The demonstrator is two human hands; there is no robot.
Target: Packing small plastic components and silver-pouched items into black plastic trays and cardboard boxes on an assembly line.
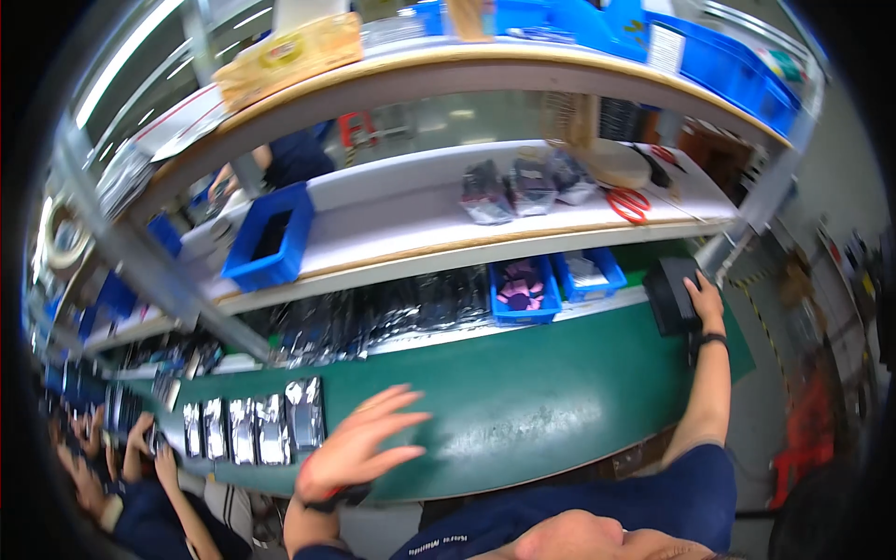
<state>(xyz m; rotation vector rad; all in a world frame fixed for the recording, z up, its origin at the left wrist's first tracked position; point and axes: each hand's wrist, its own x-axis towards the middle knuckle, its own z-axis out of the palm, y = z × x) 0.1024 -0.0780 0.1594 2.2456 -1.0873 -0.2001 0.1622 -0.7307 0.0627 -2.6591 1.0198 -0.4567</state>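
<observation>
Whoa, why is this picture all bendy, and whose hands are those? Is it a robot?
No robot here: these are a person's own two hands. The camera sits on that person's head, looking down, and its very wide lens makes straight edges curve. The left hand is open above the green table, gripping nothing. The right hand touches a black box at the table's right end; I can't tell how firmly. Five shiny packets lie in a row on the left. Red-handled scissors rest on the shelf. The hands at far left belong to other people.
</observation>
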